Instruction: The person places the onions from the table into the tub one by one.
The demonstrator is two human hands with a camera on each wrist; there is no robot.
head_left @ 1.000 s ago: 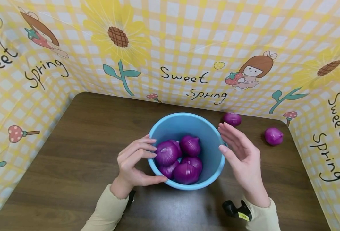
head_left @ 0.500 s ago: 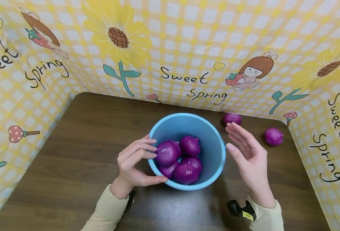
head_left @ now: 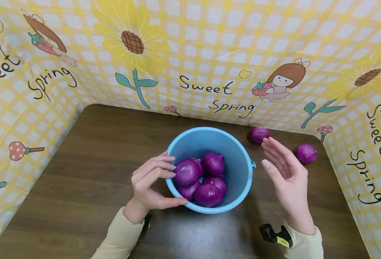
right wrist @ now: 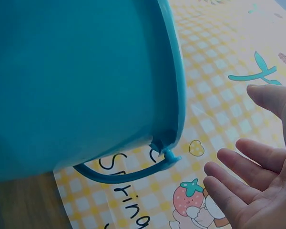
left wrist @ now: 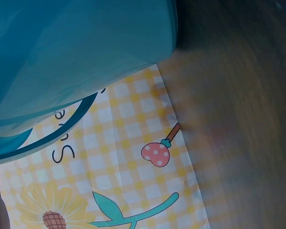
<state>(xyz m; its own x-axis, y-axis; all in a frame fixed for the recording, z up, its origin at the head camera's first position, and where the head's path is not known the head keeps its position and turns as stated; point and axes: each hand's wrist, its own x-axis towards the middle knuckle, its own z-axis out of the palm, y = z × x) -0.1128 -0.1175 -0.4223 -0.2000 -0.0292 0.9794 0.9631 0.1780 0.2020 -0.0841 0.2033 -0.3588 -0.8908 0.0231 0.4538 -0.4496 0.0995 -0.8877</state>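
In the head view a blue bucket (head_left: 237, 162) holds several purple onions (head_left: 186, 172). My left hand (head_left: 143, 185) grips its left side, fingertips over the rim and thumb along the near rim. Off the bucket's right side, my right hand (head_left: 289, 176) is held up with fingers extended and nothing in it. The right wrist view shows a gap between those fingers (right wrist: 233, 181) and the bucket wall (right wrist: 86, 86). The bucket's handle (right wrist: 119, 179) hangs down on the far side.
Two more onions lie on the brown table (head_left: 96, 172): one onion (head_left: 258, 135) by the back edge, another onion (head_left: 306, 153) further right. A yellow checked cloth (head_left: 206, 50) stands as a wall around the back and sides.
My right hand has moved right, away from the bucket's rim, uncovering the handle's joint there. The left hand, the bucket and the onions look the same.
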